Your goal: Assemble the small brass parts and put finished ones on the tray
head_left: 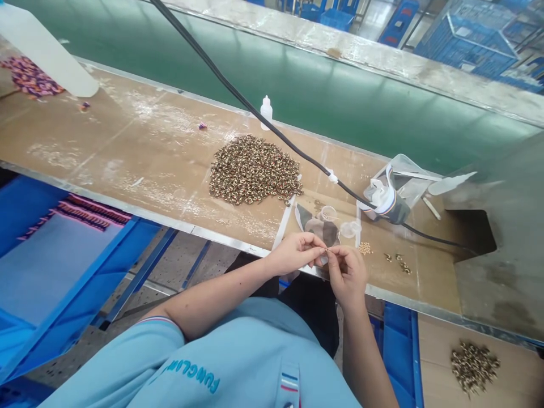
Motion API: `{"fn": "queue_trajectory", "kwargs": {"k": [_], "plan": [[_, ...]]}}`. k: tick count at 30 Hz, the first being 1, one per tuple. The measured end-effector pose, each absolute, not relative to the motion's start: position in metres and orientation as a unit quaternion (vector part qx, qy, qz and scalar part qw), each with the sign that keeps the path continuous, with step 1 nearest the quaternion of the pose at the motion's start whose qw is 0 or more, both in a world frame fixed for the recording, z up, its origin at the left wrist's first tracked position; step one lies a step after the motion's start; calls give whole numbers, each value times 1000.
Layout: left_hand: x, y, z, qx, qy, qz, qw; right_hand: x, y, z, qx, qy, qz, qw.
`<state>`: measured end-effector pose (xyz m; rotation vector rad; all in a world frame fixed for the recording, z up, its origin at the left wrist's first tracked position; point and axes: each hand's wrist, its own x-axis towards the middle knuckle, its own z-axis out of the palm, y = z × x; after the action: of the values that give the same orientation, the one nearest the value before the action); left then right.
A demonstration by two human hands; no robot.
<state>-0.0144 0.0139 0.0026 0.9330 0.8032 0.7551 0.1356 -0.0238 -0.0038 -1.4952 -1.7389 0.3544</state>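
My left hand [298,249] and my right hand [349,273] meet over the front edge of the workbench, fingertips pinched together. Whatever is between them is too small to name. Just beyond them lies a clear plastic sheet [306,217] with a dark patch, a small clear cup [328,213] and a round clear lid [349,229]. Tiny tan beads [365,248] lie in a cluster near my right hand. Farther right are a few loose brown-and-gold curved pieces [398,257]. A large heap of similar small pieces [255,170] sits left of the sheet.
A black cable [238,93] crosses above the bench to a tape-wrapped bundle [385,201] by a clear tray [414,170]. A small white bottle [266,112] stands behind the heap. Blue bins [80,277] sit below left. More pieces [475,365] lie on cardboard at lower right.
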Motion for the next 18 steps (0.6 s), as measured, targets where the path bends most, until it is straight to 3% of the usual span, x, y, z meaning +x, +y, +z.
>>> {"fn": "queue_trajectory", "kwargs": {"k": [18], "plan": [[-11, 7, 0, 481, 398, 370, 688, 138, -23, -7, -567, -711, 122, 398]]}}
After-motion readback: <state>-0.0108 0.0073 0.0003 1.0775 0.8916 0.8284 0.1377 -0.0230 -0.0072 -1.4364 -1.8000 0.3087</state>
